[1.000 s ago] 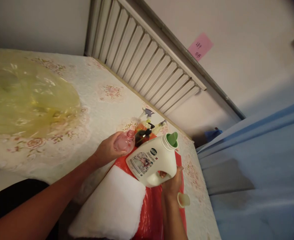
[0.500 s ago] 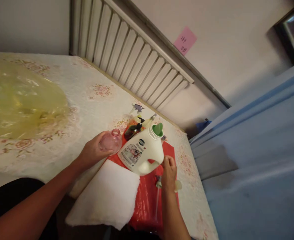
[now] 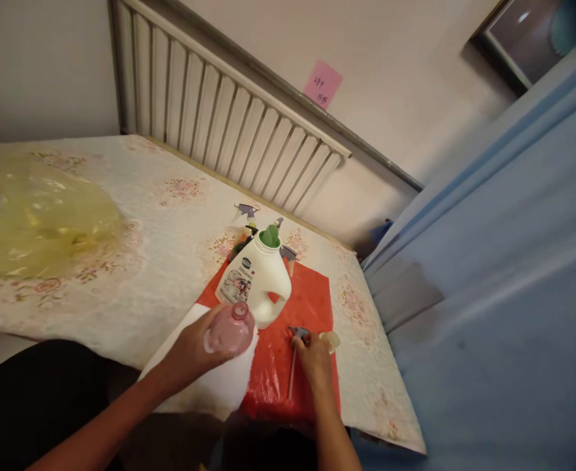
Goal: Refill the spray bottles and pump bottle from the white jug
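My left hand (image 3: 197, 347) is wrapped round a see-through pink bottle (image 3: 233, 330) with an uncapped neck, held over a white cloth (image 3: 219, 386). On the red plastic sheet (image 3: 312, 294), my right hand (image 3: 314, 356) pinches a dark trigger spray head (image 3: 301, 333); its thin dip tube (image 3: 292, 376) trails down over the red plastic. A large white jug (image 3: 268, 281) with a handle stands just beyond the pink bottle, a green spout (image 3: 270, 236) in its open mouth. Close by my right fingers lies a pale round cap (image 3: 331, 339).
Behind the jug are spray bottles, partly hidden, one with a grey trigger top (image 3: 246, 210). A yellow plastic bag (image 3: 42, 216) rests at left on the flowered tablecloth (image 3: 170, 229). A radiator (image 3: 219, 111) lines the wall; a blue curtain (image 3: 464, 294) hangs at right.
My right hand has left the jug's side and come down to the spray head. The pink bottle in my left hand has moved nearer, over the cloth. The view has shifted.
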Available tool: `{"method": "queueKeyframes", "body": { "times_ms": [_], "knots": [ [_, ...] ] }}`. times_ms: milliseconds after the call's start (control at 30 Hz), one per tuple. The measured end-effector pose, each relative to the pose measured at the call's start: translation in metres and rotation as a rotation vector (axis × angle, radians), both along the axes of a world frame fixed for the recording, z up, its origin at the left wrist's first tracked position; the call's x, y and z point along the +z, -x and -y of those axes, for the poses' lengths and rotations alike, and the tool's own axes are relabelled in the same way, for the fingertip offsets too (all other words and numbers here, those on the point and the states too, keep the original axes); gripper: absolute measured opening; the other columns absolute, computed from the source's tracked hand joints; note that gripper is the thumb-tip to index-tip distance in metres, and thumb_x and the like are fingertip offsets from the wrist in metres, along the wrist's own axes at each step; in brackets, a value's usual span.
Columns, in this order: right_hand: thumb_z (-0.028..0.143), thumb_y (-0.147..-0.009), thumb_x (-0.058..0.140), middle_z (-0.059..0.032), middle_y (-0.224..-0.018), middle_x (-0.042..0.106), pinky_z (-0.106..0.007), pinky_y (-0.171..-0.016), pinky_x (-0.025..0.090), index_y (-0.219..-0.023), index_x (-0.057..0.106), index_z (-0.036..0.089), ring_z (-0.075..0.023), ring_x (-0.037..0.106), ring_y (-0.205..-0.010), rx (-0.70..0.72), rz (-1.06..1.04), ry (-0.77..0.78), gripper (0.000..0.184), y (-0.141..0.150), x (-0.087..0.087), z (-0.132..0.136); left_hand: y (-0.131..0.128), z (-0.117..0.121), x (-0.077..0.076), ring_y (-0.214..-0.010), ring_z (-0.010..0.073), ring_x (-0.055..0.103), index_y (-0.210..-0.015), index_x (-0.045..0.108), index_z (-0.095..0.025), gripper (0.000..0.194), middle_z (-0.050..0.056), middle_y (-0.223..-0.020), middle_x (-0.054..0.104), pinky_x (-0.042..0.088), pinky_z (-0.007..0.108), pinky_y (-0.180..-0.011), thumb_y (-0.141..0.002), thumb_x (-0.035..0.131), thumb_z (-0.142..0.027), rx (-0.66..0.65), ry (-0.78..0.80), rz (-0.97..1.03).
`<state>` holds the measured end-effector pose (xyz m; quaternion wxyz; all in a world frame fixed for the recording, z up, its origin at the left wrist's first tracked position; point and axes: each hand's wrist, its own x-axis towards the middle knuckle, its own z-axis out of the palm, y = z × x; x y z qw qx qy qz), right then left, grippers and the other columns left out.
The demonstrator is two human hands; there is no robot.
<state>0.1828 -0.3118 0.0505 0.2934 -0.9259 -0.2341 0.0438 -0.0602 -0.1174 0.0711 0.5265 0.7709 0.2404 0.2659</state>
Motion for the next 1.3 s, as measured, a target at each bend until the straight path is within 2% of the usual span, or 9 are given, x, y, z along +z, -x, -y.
{"method": "queueKeyframes", "body": {
  "times_ms": [133,333,500,633,800,900,1033,1200,1300],
  "knots": [
    [0.052,-0.079,0.064,-0.0115,-0.080,0.074,-0.034,-0.066,0.041,-0.083,0.067,0.019,-0.0298,0.068,-0.078,0.004,-0.011,0.101,0.033,-0.002,-0.012,-0.003,-0.025,0.037,-0.012,-0.121,0.0315,0.063,-0.135,0.050,-0.027,0.076,0.006,-0.133,0.066,0.053,0.041,-0.102,-0.065,0.078,-0.035,-0.114,0.057,0.013],
    [0.036,-0.080,0.059,-0.0089,-0.074,0.073,-0.031,-0.063,0.041,-0.074,0.066,0.021,-0.0258,0.067,-0.073,-0.001,0.001,0.072,0.017,-0.007,-0.012,-0.002,-0.065,0.064,-0.036,-0.129,0.0309,0.057,-0.139,0.048,-0.022,0.085,0.007,-0.140,0.061,0.044,0.042,-0.112,-0.060,0.078,-0.023,-0.211,0.033,0.036],
    [0.038,-0.076,0.059,-0.0039,-0.064,0.066,-0.031,-0.062,0.043,-0.061,0.059,0.023,-0.0221,0.062,-0.066,0.007,0.035,-0.093,0.021,-0.015,0.020,0.017,-0.089,0.070,-0.054,-0.133,0.0352,0.052,-0.143,0.046,-0.021,0.090,0.011,-0.145,0.057,0.040,0.049,-0.115,-0.060,0.081,-0.027,-0.226,-0.026,-0.018],
    [0.049,-0.078,0.059,-0.0002,-0.066,0.066,-0.029,-0.060,0.046,-0.083,0.066,0.020,-0.0190,0.063,-0.063,0.029,0.029,-0.260,0.031,-0.018,0.062,0.038,-0.102,0.075,-0.065,-0.136,0.0360,0.049,-0.143,0.043,-0.018,0.092,0.014,-0.147,0.053,0.037,0.049,-0.117,-0.060,0.080,-0.025,-0.274,-0.035,-0.056],
    [0.043,-0.075,0.072,-0.0002,-0.070,0.071,-0.029,-0.063,0.052,-0.096,0.064,0.018,-0.0186,0.068,-0.063,0.141,-0.112,-0.783,0.034,-0.007,0.102,0.050,-0.106,0.081,-0.074,-0.138,0.0357,0.046,-0.144,0.038,-0.020,0.088,0.014,-0.149,0.049,0.033,0.050,-0.118,-0.064,0.075,-0.021,-0.296,-0.063,-0.043],
    [0.039,-0.076,0.074,-0.0037,-0.078,0.075,-0.031,-0.069,0.054,-0.101,0.064,0.017,-0.0200,0.072,-0.071,0.159,-0.144,-0.939,0.035,0.003,0.109,0.046,-0.104,0.081,-0.073,-0.139,0.0353,0.045,-0.145,0.035,-0.020,0.088,0.015,-0.150,0.048,0.034,0.050,-0.118,-0.067,0.074,-0.021,-0.324,-0.072,-0.037],
    [0.037,-0.077,0.074,-0.0045,-0.081,0.076,-0.032,-0.070,0.055,-0.102,0.065,0.016,-0.0204,0.073,-0.073,0.132,-0.134,-1.036,0.034,0.012,0.113,0.037,-0.101,0.082,-0.070,-0.140,0.0358,0.043,-0.147,0.032,-0.018,0.089,0.017,-0.152,0.044,0.032,0.052,-0.119,-0.068,0.073,-0.022,-0.346,-0.083,-0.051],
    [0.036,-0.078,0.074,-0.0048,-0.081,0.076,-0.033,-0.075,0.056,-0.101,0.064,0.016,-0.0212,0.074,-0.076,0.145,-0.109,-1.033,0.032,0.020,0.115,0.025,-0.101,0.082,-0.074,-0.140,0.0376,0.043,-0.148,0.031,-0.017,0.090,0.019,-0.153,0.043,0.033,0.054,-0.118,-0.069,0.075,-0.025,-0.338,-0.090,-0.044],
    [0.037,-0.077,0.075,-0.0068,-0.087,0.076,-0.034,-0.075,0.056,-0.098,0.065,0.016,-0.0221,0.074,-0.077,0.189,-0.129,-0.986,0.031,0.025,0.108,0.019,-0.102,0.081,-0.077,-0.139,0.0374,0.044,-0.148,0.031,-0.018,0.090,0.018,-0.153,0.044,0.033,0.053,-0.118,-0.069,0.074,-0.025,-0.339,-0.100,-0.022]
  ]
}}
